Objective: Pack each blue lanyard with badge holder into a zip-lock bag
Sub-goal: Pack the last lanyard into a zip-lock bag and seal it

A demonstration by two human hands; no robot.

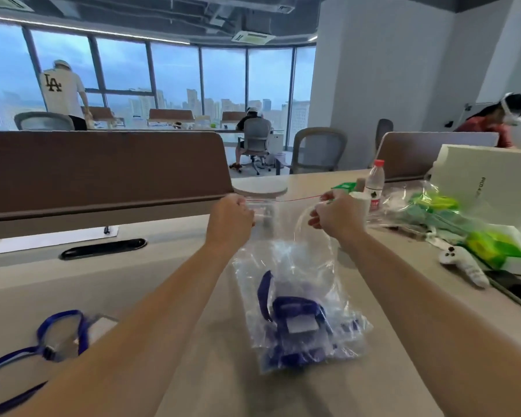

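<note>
A clear zip-lock bag (298, 260) hangs above the beige table, its red-lined top stretched between my two hands. My left hand (230, 219) pinches the top's left end and my right hand (333, 213) pinches its right end. Inside the bag's bottom lies a bundled blue lanyard with a badge holder (298, 323). Another blue lanyard with a clear badge holder (62, 335) lies loose on the table at the lower left, partly behind my left forearm.
To the right are a water bottle (375, 183), a white cup (360, 201), green packets in plastic (451, 221), a white controller (463, 263) and a white box (487, 182). A brown divider (103, 167) runs along the far left. Other people work in the background.
</note>
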